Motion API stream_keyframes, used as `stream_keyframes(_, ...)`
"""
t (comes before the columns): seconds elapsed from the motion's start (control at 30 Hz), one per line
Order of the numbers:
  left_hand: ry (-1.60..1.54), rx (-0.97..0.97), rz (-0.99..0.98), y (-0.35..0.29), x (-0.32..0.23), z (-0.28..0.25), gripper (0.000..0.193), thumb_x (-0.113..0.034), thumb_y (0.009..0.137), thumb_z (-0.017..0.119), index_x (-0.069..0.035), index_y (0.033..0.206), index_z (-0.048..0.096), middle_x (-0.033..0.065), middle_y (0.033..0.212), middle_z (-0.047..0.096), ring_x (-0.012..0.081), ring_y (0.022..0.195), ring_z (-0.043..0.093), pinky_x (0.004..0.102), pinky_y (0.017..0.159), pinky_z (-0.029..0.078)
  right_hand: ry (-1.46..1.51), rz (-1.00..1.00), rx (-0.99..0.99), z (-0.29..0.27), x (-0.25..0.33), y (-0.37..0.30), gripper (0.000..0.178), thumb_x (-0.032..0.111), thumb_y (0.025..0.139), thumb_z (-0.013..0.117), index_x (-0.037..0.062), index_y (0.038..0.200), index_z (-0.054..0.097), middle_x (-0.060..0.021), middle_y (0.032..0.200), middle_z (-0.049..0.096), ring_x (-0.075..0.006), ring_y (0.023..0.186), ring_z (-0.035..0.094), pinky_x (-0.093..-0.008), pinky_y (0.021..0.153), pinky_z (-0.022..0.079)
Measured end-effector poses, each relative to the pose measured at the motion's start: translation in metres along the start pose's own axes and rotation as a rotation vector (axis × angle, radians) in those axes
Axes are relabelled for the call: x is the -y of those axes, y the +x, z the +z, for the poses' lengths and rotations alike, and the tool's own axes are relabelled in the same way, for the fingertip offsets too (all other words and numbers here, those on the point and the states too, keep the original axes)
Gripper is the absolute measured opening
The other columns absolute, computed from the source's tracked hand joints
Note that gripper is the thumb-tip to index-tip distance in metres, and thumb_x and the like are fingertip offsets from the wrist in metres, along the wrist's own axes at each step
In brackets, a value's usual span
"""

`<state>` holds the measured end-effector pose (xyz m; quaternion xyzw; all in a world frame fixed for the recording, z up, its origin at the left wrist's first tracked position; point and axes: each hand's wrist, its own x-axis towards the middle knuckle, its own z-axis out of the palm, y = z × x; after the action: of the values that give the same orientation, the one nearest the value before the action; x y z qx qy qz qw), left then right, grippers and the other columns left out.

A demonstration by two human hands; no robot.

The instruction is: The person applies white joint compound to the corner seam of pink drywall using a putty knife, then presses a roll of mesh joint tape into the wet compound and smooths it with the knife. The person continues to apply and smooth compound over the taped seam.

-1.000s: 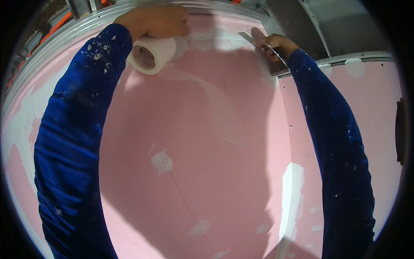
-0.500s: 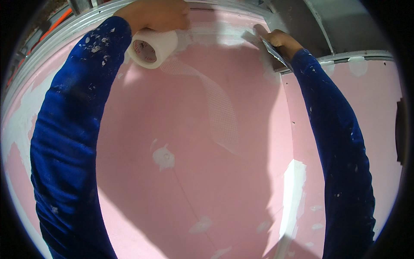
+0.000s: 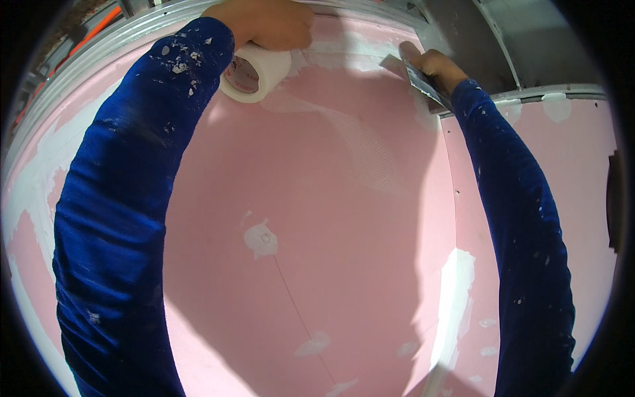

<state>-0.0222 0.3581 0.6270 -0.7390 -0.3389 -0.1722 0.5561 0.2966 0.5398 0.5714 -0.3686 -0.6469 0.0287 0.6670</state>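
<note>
My left hand [image 3: 274,25] is closed at the top of the pink board, with a white roll of mesh tape [image 3: 281,69] directly beneath it. How its fingers grip the roll is hidden. A see-through mesh strip [image 3: 364,142] trails loose from near the roll, down over the board. Another length of mesh [image 3: 344,54] lies along the board's upper edge between my hands. My right hand [image 3: 433,64] is wrapped around a flat metal putty knife [image 3: 423,85], its blade close to the board's upper right corner.
The pink board [image 3: 331,245] carries dried filler patches [image 3: 260,239]. White compound [image 3: 455,291] covers part of the right-hand joint, beside a second pink panel [image 3: 562,152]. Metal framing [image 3: 522,46] stands at the upper right; a metal rail [image 3: 126,46] curves along the upper left.
My left hand and the roll have shifted right, and the loose mesh strip has swung right and upward. The right hand with the putty knife has moved only slightly in view.
</note>
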Motion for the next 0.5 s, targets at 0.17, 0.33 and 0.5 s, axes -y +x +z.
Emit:
stream_keyframes(0.17,0.045,0.089,0.144,-0.008,-0.002,-0.011,0.035,-0.022,0.091,0.058,-0.009,0.119,0.074,0.0162,0.110,0.074,0.0293,0.089,0.071,0.0394,0.086,0.055,-0.425,-0.142,-0.141,0.004,0.001,0.012,0.045,0.036,0.085,0.070,-0.0076,0.098,0.072,-0.0249,0.094,0.072,-0.0352,0.088,0.070,-0.0429,0.080,0.053)
stream_keyframes(0.33,0.097,0.121,0.155,-0.005,-0.003,-0.007,0.038,-0.020,0.088,0.058,-0.010,0.121,0.074,0.0162,0.109,0.074,0.0297,0.088,0.072,0.0402,0.084,0.056,-0.582,-0.229,-0.525,0.026,0.011,0.002,0.039,0.036,0.090,0.065,-0.0006,0.102,0.072,-0.0267,0.106,0.071,-0.0413,0.103,0.068,-0.0455,0.092,0.052)
stream_keyframes(0.5,0.245,0.197,-0.070,0.015,-0.005,0.007,0.039,-0.022,0.086,0.059,-0.008,0.119,0.073,0.0164,0.107,0.074,0.0310,0.084,0.072,0.0407,0.076,0.058,-0.318,-0.348,-0.499,0.020,0.054,-0.070,0.037,0.037,0.094,0.066,0.0037,0.107,0.071,-0.0189,0.099,0.074,-0.0351,0.095,0.071,-0.0418,0.084,0.054)
